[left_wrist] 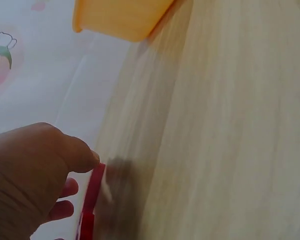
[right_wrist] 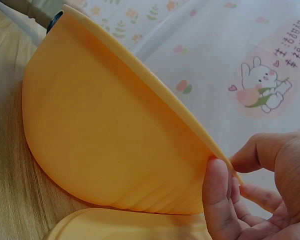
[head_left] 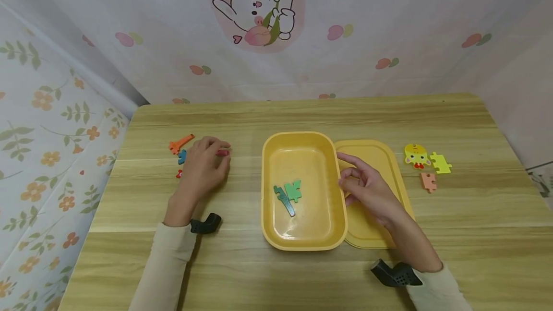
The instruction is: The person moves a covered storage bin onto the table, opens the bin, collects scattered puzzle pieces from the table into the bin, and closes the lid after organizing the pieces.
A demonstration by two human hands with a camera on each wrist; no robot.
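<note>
My left hand [head_left: 203, 169] pinches a dark red puzzle piece [head_left: 222, 152], its thumb against the piece [left_wrist: 95, 187] in the left wrist view. Partly covered by that hand are a blue puzzle piece [head_left: 182, 157] and a small red piece [head_left: 179, 173]; an orange piece [head_left: 180, 144] lies just beyond. At the middle of the table stands a yellow plastic box [head_left: 270, 239]. Inside it lie a light green puzzle piece [head_left: 293, 190] and a dark green one [head_left: 284, 200]. My right hand [head_left: 371, 191] holds the box's right rim between thumb and fingers.
A yellow lid [head_left: 380, 234] lies flat right of the box, partly under my right hand. Farther right are a yellow animal-face piece [head_left: 416, 155], a bright yellow puzzle piece [head_left: 440, 162] and a salmon one [head_left: 428, 182]. A patterned curtain [head_left: 345, 66] hangs behind the table.
</note>
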